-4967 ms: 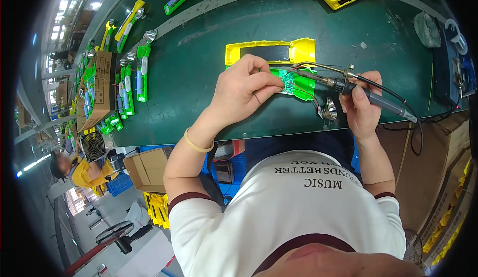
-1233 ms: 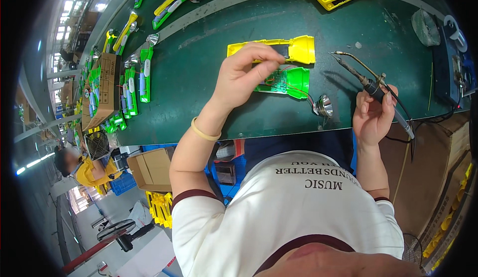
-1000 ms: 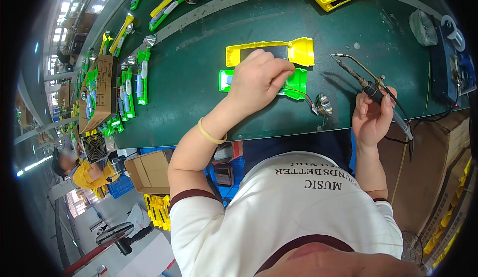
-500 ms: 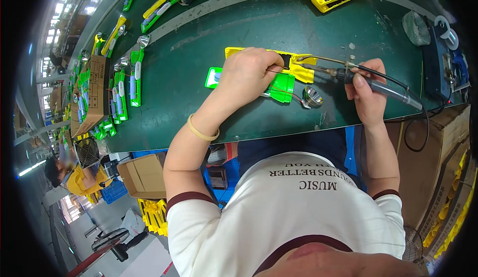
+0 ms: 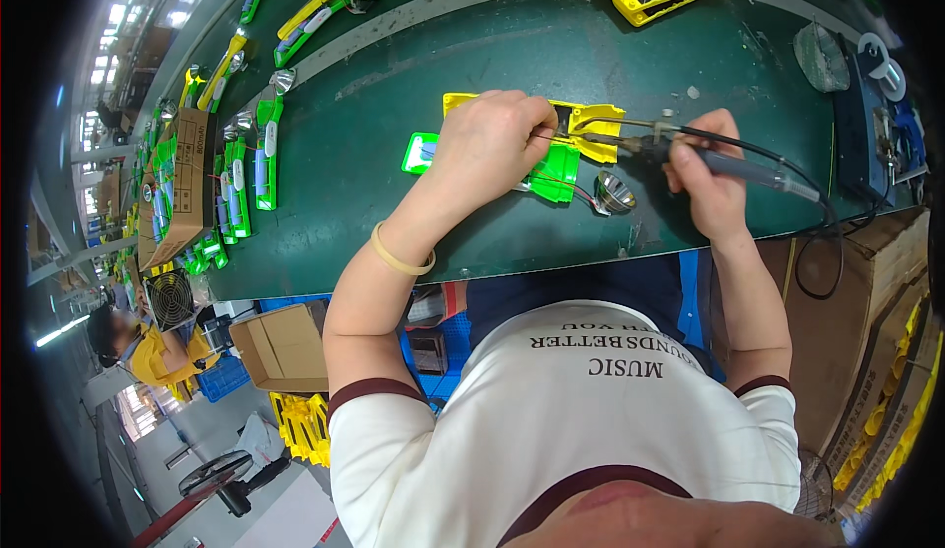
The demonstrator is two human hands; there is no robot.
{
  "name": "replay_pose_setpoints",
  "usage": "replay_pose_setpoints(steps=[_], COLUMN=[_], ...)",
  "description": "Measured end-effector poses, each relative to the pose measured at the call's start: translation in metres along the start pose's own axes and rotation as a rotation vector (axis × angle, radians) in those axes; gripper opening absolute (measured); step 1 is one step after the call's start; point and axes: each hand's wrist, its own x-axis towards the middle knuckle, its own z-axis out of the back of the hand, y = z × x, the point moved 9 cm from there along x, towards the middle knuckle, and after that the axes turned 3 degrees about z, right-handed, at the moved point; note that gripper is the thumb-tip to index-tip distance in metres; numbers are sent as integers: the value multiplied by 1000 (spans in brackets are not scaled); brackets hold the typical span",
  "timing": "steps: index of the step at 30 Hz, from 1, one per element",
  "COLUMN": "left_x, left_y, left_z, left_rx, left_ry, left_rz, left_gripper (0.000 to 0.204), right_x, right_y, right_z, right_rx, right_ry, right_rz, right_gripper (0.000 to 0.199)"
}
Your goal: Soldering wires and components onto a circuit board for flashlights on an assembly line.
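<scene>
left hand (image 5: 492, 144): rests on the green plastic part (image 5: 551, 172), fingers pressed together and pinching a thin wire at the part's far end.
right hand (image 5: 711, 179): fingers wrapped around the soldering iron (image 5: 728, 162), whose tip points left at the spot where the left fingers pinch.
green plastic part: lies flat near the table's (image 5: 394, 233) near edge, about the middle, mostly covered by the left hand.
yellow housing (image 5: 596, 125): just behind the green part, touching it.
silver reflector cup (image 5: 615, 192): just right of the green part, joined to it by thin wires.
cardboard box (image 5: 182, 189): at the table's left end, with rows of green and yellow assemblies beside it.
</scene>
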Motion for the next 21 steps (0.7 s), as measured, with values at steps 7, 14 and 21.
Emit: replay_pose_setpoints(steps=[7,14,21], left_x=[6,0,-9], left_y=[-3,-6,-50], left_z=[1,-2,-9], left_rx=[-7,-30,-4], left_ry=[12,24,23], left_rz=[-2,25,-53], left_gripper=[8,6,6], right_x=[8,34,-2], right_y=[15,-9,-3], right_z=[13,-32,-7], right_rx=[225,261,366], right_ry=[-186,-14,-66], right_rz=[45,-130,-100], right_gripper=[22,26,23])
